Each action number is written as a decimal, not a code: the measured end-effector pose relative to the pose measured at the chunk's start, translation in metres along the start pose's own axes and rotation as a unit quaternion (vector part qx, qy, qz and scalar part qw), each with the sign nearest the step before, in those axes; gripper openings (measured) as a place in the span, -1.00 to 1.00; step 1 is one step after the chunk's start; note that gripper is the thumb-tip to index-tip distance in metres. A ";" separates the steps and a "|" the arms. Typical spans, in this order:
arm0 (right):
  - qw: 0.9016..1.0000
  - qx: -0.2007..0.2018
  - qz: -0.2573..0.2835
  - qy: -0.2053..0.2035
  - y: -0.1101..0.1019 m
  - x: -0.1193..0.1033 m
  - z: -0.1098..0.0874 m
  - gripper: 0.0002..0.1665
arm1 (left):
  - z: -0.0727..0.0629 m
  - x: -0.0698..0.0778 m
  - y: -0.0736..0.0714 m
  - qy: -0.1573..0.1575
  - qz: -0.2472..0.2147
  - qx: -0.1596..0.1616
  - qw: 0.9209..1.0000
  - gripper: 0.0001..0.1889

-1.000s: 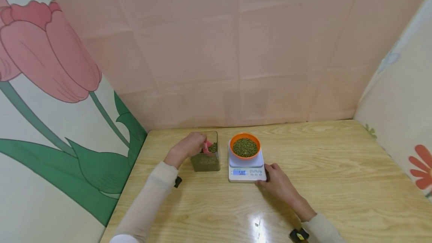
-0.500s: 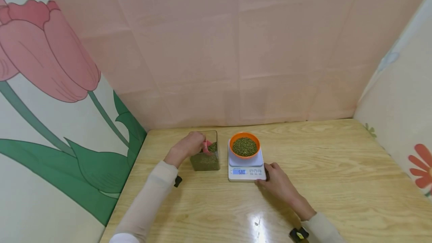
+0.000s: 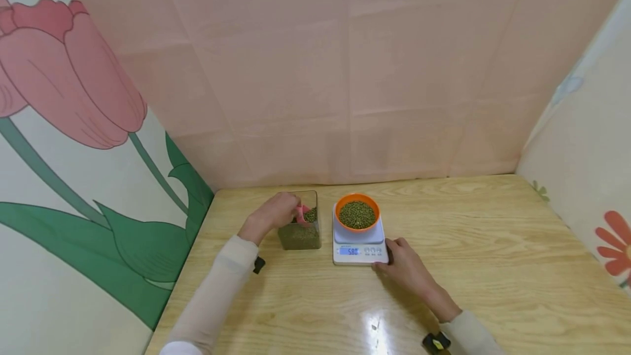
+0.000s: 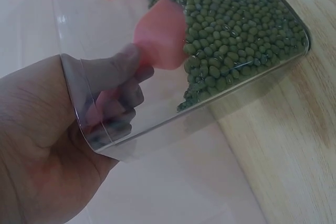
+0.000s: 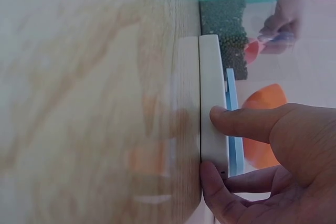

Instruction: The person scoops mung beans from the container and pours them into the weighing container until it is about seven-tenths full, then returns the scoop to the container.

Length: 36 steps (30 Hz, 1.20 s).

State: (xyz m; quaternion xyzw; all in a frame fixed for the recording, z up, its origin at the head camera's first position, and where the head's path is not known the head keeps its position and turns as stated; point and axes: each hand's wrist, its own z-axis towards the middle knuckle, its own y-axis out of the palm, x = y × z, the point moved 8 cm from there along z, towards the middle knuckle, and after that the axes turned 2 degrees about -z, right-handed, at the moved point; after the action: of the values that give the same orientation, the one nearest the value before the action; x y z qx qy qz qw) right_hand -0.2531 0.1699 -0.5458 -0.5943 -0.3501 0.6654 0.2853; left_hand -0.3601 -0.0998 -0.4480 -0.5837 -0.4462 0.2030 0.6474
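Note:
My left hand [image 3: 275,213] reaches into a clear plastic container [image 3: 299,239] and grips the handle of a pink scoop [image 4: 164,34]. The scoop's head touches the green mung beans [image 4: 233,32] inside. To the right of the container stands a white kitchen scale [image 3: 345,261], its display reading what looks like 580. On its platform sits an orange bowl [image 3: 378,213] filled with mung beans. My right hand [image 3: 405,265] holds the scale's near right corner. In the right wrist view the thumb [image 5: 236,120] lies on the front edge and the fingers bend round the side.
The wood-grain table [image 3: 473,245] meets a pink sheet-covered wall [image 3: 394,97] just behind the container and scale. A wall with painted tulips [image 3: 93,81] borders the left side. On the right rises a pale wall [image 3: 586,158] with a red flower.
Nearly nothing differs. Both hands, the scoop, the scale and the bowl keep their places, and the display reading looks the same; the head view has shifted very slightly.

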 end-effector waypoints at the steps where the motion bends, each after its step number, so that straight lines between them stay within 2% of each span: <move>1: 1.000 0.000 0.000 0.000 0.000 0.000 0.000 -0.17 | 0.000 0.000 0.000 -0.001 0.002 0.000 1.000 -0.80; 6: 1.000 0.002 -0.001 -0.002 0.000 0.000 0.000 -0.16 | -0.002 0.000 -0.002 -0.003 0.011 0.002 1.000 -0.82; 13: 1.000 0.002 -0.004 -0.005 0.002 0.001 0.000 -0.17 | -0.007 0.002 -0.006 -0.002 -0.001 0.010 1.000 -0.85; 24: 1.000 0.008 -0.006 -0.006 0.000 0.001 -0.001 -0.17 | -0.009 0.003 -0.010 0.004 0.037 0.023 0.999 -0.83; 36: 1.000 0.004 -0.004 -0.005 0.000 0.001 0.000 -0.17 | -0.015 -0.004 -0.019 0.006 0.026 0.047 0.999 -0.79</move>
State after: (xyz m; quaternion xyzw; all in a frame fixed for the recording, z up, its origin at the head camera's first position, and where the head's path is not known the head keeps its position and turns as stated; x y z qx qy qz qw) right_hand -0.2536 0.1706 -0.5465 -0.5885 -0.3511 0.6689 0.2881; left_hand -0.3550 -0.1163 -0.4309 -0.5650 -0.4170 0.2371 0.6713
